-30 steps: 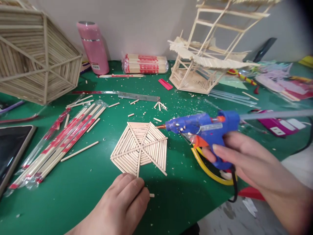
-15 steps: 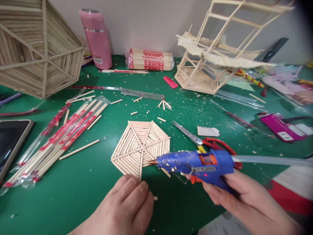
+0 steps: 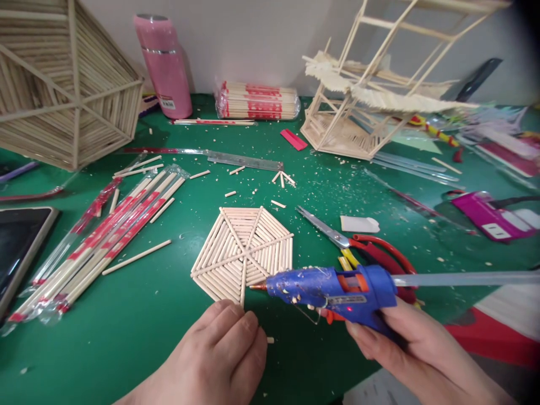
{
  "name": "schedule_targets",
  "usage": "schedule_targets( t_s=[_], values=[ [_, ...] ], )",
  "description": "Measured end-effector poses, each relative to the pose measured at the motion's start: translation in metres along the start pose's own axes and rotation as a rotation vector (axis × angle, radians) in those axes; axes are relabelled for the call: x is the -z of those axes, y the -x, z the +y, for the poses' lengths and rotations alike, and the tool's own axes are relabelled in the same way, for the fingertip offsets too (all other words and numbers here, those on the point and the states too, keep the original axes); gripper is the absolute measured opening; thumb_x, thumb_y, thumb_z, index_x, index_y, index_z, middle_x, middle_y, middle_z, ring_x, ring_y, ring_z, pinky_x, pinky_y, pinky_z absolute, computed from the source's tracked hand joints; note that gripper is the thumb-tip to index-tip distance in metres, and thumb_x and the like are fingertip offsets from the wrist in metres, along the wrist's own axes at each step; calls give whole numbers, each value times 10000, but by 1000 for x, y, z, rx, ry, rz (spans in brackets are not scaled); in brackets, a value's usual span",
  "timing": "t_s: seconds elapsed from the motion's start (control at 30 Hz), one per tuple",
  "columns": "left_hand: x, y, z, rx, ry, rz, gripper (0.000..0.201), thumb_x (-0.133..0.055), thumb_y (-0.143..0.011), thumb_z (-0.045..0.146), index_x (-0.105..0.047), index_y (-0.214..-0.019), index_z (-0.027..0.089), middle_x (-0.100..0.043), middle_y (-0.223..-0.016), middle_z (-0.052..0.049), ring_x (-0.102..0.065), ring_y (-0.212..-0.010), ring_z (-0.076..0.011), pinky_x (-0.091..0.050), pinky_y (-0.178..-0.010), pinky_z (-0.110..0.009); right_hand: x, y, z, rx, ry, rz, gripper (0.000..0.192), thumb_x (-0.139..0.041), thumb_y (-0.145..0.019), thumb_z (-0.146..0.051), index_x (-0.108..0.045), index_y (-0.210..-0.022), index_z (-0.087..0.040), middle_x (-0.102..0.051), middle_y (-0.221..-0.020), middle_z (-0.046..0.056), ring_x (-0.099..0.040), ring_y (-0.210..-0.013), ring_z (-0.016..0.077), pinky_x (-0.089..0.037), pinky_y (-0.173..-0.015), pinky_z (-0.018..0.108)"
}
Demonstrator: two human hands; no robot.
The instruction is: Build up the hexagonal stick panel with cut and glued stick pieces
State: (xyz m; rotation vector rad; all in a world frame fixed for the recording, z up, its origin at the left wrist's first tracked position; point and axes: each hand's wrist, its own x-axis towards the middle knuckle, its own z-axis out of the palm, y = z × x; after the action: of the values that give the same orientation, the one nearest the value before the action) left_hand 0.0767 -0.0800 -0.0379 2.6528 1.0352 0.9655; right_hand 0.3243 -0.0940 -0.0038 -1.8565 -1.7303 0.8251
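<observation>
Taking the flat hexagonal stick panel (image 3: 243, 253) in the middle of the green table (image 3: 139, 326) as the marker, far to its left lies a dark tablet (image 3: 19, 247), and behind that a large hexagonal stick shell (image 3: 63, 90) stands tilted on its side. Between tablet and panel lies a spread of wrapped chopsticks (image 3: 109, 230), with a loose bare stick (image 3: 137, 257) just beside them. Behind the panel, near the wall, stand a pink flask (image 3: 164, 64) and a sealed pack of chopsticks (image 3: 257, 102); a clear ruler (image 3: 244, 161) lies between those and the panel.

The left hand (image 3: 211, 360) rests just in front of the panel's near edge, fingers curled loosely over the table and closed on nothing that I can see; a short stick offcut (image 3: 270, 340) lies beside its fingertips.

The right hand (image 3: 405, 343) is clenched around the grip of a blue glue gun (image 3: 333, 289). The gun lies nearly level, its long axis running left to right, and its copper nozzle (image 3: 257, 287) points left at the panel's near right corner, just at the edge. So the panel lies left of and slightly beyond the gun, while the left hand is the nearer of the two to the panel.

Right of the panel, behind the gun, lie red-handled scissors (image 3: 350, 247), and a stick-built tower frame (image 3: 371, 95) stands at the back.
</observation>
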Motion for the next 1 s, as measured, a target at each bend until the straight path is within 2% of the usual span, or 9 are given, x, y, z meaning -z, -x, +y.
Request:
schedule_targets(
  t_s=[0.1,0.17,0.37,0.5,0.63,0.73,0.8,0.87,1.0],
  values=[
    [6,-1,1,8,8,-70,235,-386,-877,88,-596,-841,186,-650,-732,-35,-604,-711,-166,-503,-670,-299,0,5,7,42,63,-76,314,-605,-733,-439,-681,-996,-285,-717,-788,43,-679,-670,238,-572,-482,278],
    [10,-2,1,-2,-14,-124,244,-379,-876,77,-604,-883,171,-671,-775,-48,-614,-765,-183,-505,-717,-324,0,8,11,81,103,-92,319,-598,-755,-406,-655,-1053,-307,-717,-804,27,-686,-672,221,-573,-491,246],
    [17,-2,1,39,6,-195,293,-326,-900,108,-614,-937,148,-689,-863,-69,-615,-779,-189,-502,-715,-322,-1,11,15,109,122,-92,310,-577,-780,-392,-630,-1075,-313,-691,-737,6,-667,-614,191,-570,-503,230],
    [17,3,0,13,-100,-104,246,-338,-895,109,-576,-933,162,-682,-844,-70,-627,-773,-191,-499,-727,-328,-3,5,7,41,5,-71,195,-530,-806,-413,-636,-882,-268,-602,-575,-7,-583,-482,160,-523,-405,220],
    [24,4,-11,250,-39,-27,120,-398,-878,177,-488,-954,197,-633,-736,-9,-606,-598,-123,-485,-567,-204,-7,-5,-8,48,-116,-20,246,-475,-848,-395,-505,-654,-247,-569,-571,-19,-541,-476,129,-500,-417,204],
    [34,1,-24,426,-87,38,133,-385,-883,218,-457,-993,200,-605,-708,13,-584,-519,-102,-452,-492,-176,-13,-11,-17,37,-156,19,180,-509,-833,-390,-510,-724,-246,-554,-556,-27,-537,-471,131,-487,-411,203],
    [39,-1,-34,412,-117,25,186,-364,-886,214,-471,-1038,198,-610,-728,10,-604,-552,-105,-460,-513,-176,-19,-14,-19,37,-191,35,138,-545,-809,-379,-528,-837,-245,-568,-566,-31,-554,-482,140,-492,-420,207],
    [42,0,-42,358,-142,-56,213,-335,-884,189,-519,-992,195,-599,-729,-3,-607,-582,-117,-462,-524,-192,-24,-14,-19,52,-228,68,193,-560,-798,-365,-524,-940,-240,-602,-608,-26,-576,-505,147,-500,-438,210],
    [41,0,-51,383,-310,-132,215,-352,-878,237,-552,-879,158,-585,-754,-56,-595,-668,-183,-472,-599,-289,-30,-14,-19,98,-254,120,211,-538,-820,-362,-523,-985,-231,-620,-653,-17,-560,-501,133,-477,-441,206]
  ],
)
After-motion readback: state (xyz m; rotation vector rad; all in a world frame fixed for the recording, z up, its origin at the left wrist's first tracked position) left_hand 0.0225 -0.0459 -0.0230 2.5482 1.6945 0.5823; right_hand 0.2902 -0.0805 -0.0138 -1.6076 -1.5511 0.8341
